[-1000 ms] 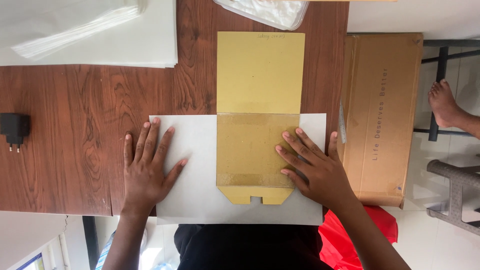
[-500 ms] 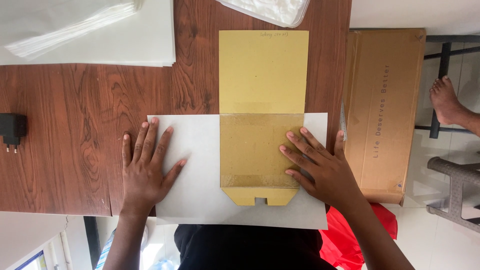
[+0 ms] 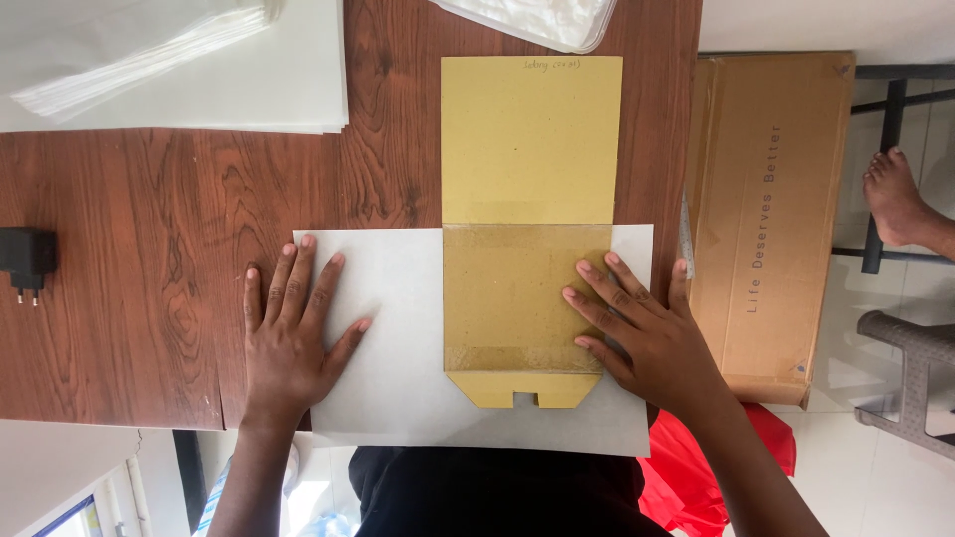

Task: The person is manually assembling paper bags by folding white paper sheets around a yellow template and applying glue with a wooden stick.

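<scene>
In the head view, a grey sheet [image 3: 398, 338] lies at the near edge of the wooden bench [image 3: 149, 249], with a yellow card [image 3: 527, 139] laid over its right half and reaching far beyond it. The left hand [image 3: 293, 333] lies flat, fingers spread, on the sheet's left part, gripping nothing; the right hand [image 3: 642, 333] presses flat and open on the card's right edge. A stack of white paper [image 3: 249, 70] sits far left, a black plug [image 3: 28, 257] at the left edge, and a cardboard box [image 3: 771, 209] stands beside the bench on the right.

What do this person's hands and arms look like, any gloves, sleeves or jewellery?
Both are bare: the left hand and right hand wear no gloves, rings or watch that shows. The forearms are uncovered to the picture's edge, with no sleeves in view. The fingernails are short and unpainted.
</scene>
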